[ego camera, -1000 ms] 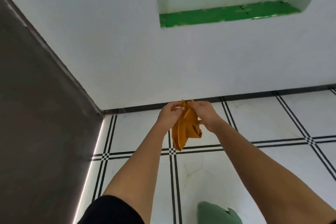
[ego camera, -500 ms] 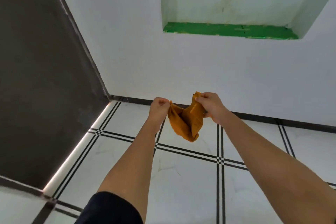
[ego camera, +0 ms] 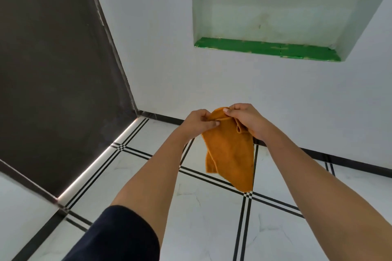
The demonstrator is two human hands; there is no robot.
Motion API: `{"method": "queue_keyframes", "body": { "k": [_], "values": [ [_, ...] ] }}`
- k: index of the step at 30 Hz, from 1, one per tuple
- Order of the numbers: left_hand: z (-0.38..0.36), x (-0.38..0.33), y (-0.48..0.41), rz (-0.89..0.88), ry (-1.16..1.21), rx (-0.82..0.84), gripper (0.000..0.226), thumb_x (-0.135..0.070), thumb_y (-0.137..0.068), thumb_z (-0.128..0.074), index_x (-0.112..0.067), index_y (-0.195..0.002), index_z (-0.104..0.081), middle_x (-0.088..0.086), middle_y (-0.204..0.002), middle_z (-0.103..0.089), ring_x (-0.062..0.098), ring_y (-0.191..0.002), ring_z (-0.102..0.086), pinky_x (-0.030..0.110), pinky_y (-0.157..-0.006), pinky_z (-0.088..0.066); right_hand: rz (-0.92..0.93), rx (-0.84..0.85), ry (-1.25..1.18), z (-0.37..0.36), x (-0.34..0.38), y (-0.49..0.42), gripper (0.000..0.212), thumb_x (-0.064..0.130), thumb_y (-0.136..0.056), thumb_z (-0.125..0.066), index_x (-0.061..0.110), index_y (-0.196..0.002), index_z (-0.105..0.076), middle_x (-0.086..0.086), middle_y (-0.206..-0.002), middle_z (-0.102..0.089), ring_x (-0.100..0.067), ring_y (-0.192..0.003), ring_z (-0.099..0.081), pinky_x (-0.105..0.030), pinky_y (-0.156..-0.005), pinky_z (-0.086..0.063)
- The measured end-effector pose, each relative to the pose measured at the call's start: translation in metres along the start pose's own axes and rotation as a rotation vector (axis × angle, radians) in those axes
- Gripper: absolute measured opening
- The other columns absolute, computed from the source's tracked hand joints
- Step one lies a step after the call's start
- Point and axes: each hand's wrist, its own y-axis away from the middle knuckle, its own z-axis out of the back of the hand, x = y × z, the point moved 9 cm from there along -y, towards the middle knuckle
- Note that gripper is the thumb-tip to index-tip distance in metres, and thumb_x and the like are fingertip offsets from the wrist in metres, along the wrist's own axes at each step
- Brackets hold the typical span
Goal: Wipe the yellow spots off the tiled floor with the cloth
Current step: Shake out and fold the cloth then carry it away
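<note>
Orange fleecy cloth [ego camera: 230, 154] hangs in the air above the white tiled floor with black double lines [ego camera: 212, 222], its long axis running downward and its lowest corner pointing at the floor. The left hand [ego camera: 198, 123] and the right hand [ego camera: 246, 121] pinch its top edge close together, their fingers [ego camera: 212, 123] curled tight on the fabric.

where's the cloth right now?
Head view, centre: the orange cloth hangs above the tiled floor, its top edge pinched between the left hand and right hand.
</note>
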Motion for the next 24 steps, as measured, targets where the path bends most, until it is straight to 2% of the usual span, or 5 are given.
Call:
{"method": "queue_keyframes", "body": {
  "k": [3,9,14,18,24],
  "values": [
    [-0.002,-0.001,0.008,0.009,0.03,-0.035,0.029,-0.031,-0.083,-0.067,-0.016,-0.105,-0.056,0.008,-0.11,-0.061,0.025,-0.102,-0.057,0.035,-0.086,-0.048,0.042,0.018,0.07,0.001,-0.002,0.005,0.023,0.043,-0.087,-0.059,0.022,-0.097,-0.059,0.003,-0.095,-0.058,-0.015,-0.083,-0.055,-0.032,-0.076,-0.044],
    [0.011,-0.001,0.014,-0.027,-0.035,-0.119,0.021,-0.023,-0.082,-0.068,-0.011,-0.099,-0.062,0.005,-0.099,-0.06,0.019,-0.094,-0.056,0.028,-0.076,-0.046,0.046,-0.011,0.128,0.002,-0.004,0.007,0.033,0.041,-0.088,-0.058,0.017,-0.111,-0.06,-0.006,-0.116,-0.06,-0.026,-0.1,-0.056,-0.036,-0.085,-0.048],
    [0.021,-0.001,0.018,-0.053,0.066,-0.075,0.011,-0.008,-0.087,-0.061,-0.009,-0.097,-0.066,0.008,-0.099,-0.065,0.021,-0.098,-0.059,0.027,-0.081,-0.05,0.068,-0.11,0.04,0.015,0.0,0.006,0.032,0.032,-0.092,-0.055,0.017,-0.121,-0.058,-0.007,-0.126,-0.056,-0.028,-0.112,-0.053,-0.034,-0.088,-0.045],
    [0.02,-0.017,0.019,-0.099,0.101,-0.024,0.011,-0.01,-0.086,-0.063,-0.014,-0.094,-0.069,0.004,-0.098,-0.065,0.019,-0.097,-0.06,0.025,-0.08,-0.052,0.106,-0.055,0.042,0.011,0.009,0.006,0.027,0.033,-0.093,-0.053,0.021,-0.116,-0.058,-0.004,-0.119,-0.058,-0.026,-0.105,-0.055,-0.036,-0.087,-0.048],
    [0.022,-0.048,0.019,-0.184,0.108,-0.126,0.01,-0.014,-0.083,-0.066,-0.017,-0.092,-0.07,-0.007,-0.095,-0.062,0.021,-0.095,-0.059,0.037,-0.086,-0.052,0.157,0.014,0.023,0.002,0.022,0.009,0.021,0.031,-0.094,-0.05,0.023,-0.11,-0.061,0.001,-0.111,-0.058,-0.019,-0.1,-0.053,-0.031,-0.084,-0.044]
  ]
}}
